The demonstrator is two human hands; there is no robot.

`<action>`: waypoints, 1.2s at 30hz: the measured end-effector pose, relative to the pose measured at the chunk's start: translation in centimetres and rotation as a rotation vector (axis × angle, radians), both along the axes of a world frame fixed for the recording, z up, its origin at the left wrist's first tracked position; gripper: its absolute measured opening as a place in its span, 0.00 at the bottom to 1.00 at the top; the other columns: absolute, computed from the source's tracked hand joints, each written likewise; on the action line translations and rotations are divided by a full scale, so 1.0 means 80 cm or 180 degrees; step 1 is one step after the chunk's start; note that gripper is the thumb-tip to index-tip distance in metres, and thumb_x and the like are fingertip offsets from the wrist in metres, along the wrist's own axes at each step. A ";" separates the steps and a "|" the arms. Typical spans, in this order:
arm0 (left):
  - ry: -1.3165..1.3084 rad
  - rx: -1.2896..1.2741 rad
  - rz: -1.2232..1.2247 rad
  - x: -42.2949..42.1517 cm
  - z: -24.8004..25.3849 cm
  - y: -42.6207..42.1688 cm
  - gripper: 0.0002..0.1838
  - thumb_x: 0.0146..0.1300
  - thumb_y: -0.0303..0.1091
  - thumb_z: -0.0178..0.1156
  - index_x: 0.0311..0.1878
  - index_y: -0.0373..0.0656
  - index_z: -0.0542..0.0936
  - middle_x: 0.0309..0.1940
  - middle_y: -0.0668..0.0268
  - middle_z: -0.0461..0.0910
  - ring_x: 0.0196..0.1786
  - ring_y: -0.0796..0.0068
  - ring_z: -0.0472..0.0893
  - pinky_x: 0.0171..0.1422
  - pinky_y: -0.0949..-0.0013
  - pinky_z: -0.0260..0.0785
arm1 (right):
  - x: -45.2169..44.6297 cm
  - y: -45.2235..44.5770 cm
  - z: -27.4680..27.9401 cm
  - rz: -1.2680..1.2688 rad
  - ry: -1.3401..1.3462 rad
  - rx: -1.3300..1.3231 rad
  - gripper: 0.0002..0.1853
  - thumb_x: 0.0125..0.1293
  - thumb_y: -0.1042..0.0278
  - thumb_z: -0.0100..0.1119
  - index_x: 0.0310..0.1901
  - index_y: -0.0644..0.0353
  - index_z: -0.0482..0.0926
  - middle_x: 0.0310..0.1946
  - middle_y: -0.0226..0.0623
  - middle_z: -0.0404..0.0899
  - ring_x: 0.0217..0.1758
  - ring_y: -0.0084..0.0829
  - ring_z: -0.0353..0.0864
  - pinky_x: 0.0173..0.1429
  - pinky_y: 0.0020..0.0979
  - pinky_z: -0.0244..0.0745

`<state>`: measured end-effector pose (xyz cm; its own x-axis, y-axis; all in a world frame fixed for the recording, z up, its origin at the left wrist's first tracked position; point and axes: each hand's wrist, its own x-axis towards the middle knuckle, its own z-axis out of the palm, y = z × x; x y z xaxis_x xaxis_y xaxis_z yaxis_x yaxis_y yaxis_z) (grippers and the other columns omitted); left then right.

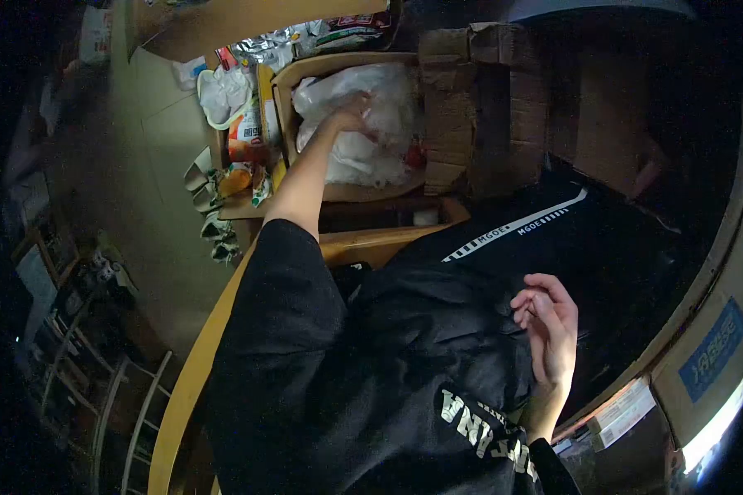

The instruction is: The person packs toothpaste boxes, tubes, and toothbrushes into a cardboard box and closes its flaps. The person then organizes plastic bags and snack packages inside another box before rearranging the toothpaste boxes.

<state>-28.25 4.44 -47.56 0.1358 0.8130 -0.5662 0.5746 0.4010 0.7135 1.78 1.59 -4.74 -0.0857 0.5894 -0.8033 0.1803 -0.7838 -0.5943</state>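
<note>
My left arm stretches over to a cardboard box (285, 107) lined with clear and white plastic bags (351, 153). Among the plastic is my left hand (355, 114), its thumb and fingers looking apart; the fingertips are dim and partly hidden. A small red thing (415, 153) shows at the box's right side. In front of my dark shirt, above the black shorts with white lettering (520, 227), my right hand (549, 322) is raised. Its fingers are curled in toward the thumb, and nothing shows in them.
Left of the box stand an orange-and-white packet (248, 136) and a white bag in a green-rimmed holder (224, 92). Shoes (217, 231) lie on the floor. Cardboard flaps (450, 115) stick out right of the box. A large carton (710, 355) with a blue label is at the right.
</note>
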 end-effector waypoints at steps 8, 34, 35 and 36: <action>0.0516 -0.0596 -0.1113 -0.041 0.034 0.001 0.69 0.20 0.58 0.72 0.66 0.46 0.43 0.65 0.54 0.45 0.66 0.57 0.49 0.67 0.62 0.47 | 0.010 -0.002 -0.008 -0.0130 -0.0044 -0.0088 0.13 0.60 0.72 0.46 0.45 0.68 0.68 0.29 0.37 0.75 0.26 0.16 0.68 0.33 0.15 0.62; -0.0212 0.1622 0.1999 0.142 0.384 -0.005 0.41 0.31 0.30 0.68 0.50 0.41 0.55 0.41 0.46 0.69 0.46 0.47 0.71 0.47 0.56 0.66 | -0.102 0.088 -0.117 -0.0124 0.1261 0.1387 0.32 0.48 0.65 0.66 0.54 0.65 0.63 0.49 0.36 0.68 0.52 0.28 0.67 0.57 0.29 0.61; -0.0127 0.1750 0.1952 0.145 0.401 -0.005 0.44 0.32 0.32 0.70 0.52 0.41 0.53 0.42 0.48 0.69 0.45 0.49 0.72 0.48 0.58 0.66 | -0.104 0.093 -0.110 -0.0275 0.1291 0.1513 0.31 0.48 0.67 0.65 0.53 0.65 0.63 0.49 0.36 0.68 0.52 0.28 0.67 0.57 0.29 0.61; -0.0145 0.1784 0.1930 0.142 0.416 -0.004 0.44 0.32 0.32 0.70 0.52 0.41 0.53 0.42 0.48 0.69 0.45 0.49 0.72 0.48 0.58 0.66 | -0.102 0.098 -0.102 -0.0419 0.1333 0.1648 0.30 0.49 0.68 0.65 0.53 0.65 0.63 0.48 0.36 0.69 0.52 0.28 0.67 0.56 0.29 0.61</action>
<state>-16.89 4.10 -14.29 -0.4041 0.9128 -0.0595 0.3386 0.2097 0.9173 -6.34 9.40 -12.94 -0.2294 0.9160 -0.3291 -0.2245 -0.3788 -0.8978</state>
